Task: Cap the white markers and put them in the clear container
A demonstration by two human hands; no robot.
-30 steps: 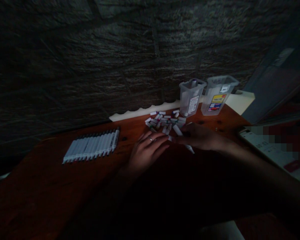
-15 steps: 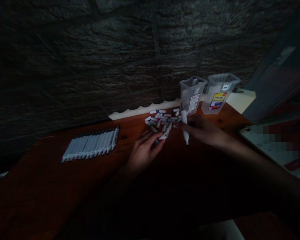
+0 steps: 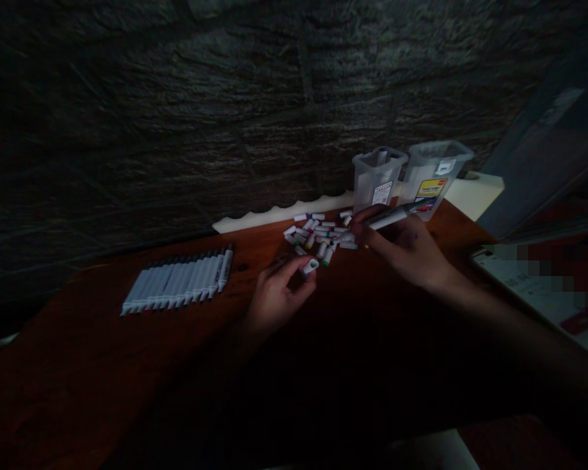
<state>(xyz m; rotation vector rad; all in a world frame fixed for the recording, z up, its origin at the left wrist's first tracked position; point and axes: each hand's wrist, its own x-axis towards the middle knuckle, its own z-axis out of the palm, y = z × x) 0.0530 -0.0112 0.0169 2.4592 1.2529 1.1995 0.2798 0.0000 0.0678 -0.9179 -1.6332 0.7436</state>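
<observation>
Between the thumb and fingers of my left hand (image 3: 278, 292) is a white marker cap (image 3: 311, 265), its open end facing up and to the right. My right hand (image 3: 406, 245) grips a white marker (image 3: 389, 217), tilted with its uncapped tip pointing left toward the cap. Just behind the hands lies a loose pile of marker caps (image 3: 322, 228), white with coloured ends. To the left, several white markers (image 3: 179, 281) lie side by side in a neat row. My right fingers hide part of the pile.
Two clear plastic containers (image 3: 378, 171) stand at the back right, one with a yellow label (image 3: 430, 189). A wavy cream strip (image 3: 279, 214) runs along the dark stone wall (image 3: 200, 130). Everything rests on a brown wooden table (image 3: 88, 339).
My right hand has turned the marker from nearly upright to a slant, tip now toward the left. My left hand has drawn slightly back with a cap, turning its opening up.
</observation>
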